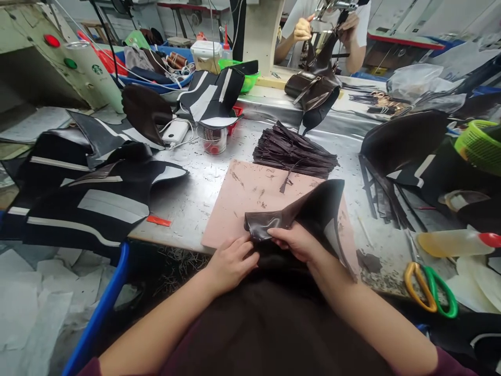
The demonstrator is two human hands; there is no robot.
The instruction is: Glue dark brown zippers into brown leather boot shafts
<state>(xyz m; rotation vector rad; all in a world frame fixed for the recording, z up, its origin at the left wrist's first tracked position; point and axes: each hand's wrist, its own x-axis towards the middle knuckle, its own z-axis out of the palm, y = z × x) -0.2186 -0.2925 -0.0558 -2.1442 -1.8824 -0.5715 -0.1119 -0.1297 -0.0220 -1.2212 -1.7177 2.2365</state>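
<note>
A dark brown leather piece (270, 222) with a black inner side is folded over at the front edge of a pink board (230, 209). My right hand (299, 241) grips it, thumb on top of the shiny folded part. My left hand (233, 261) has its fingers curled together at the left corner of the same piece; the fingertips are partly hidden there. The far right side of the piece rises in a curve and shows a light grey strip. Just beyond the board lies a pile of thin dark leather strips (293, 149).
Scissors (430, 290) with orange and green handles and a glue bottle (456, 244) lie at the right. Leather pieces with white tape (94, 203) are stacked at the left, above a blue bin (96, 318) of paper scraps. Across the table, a person (324, 31) handles leather at a machine.
</note>
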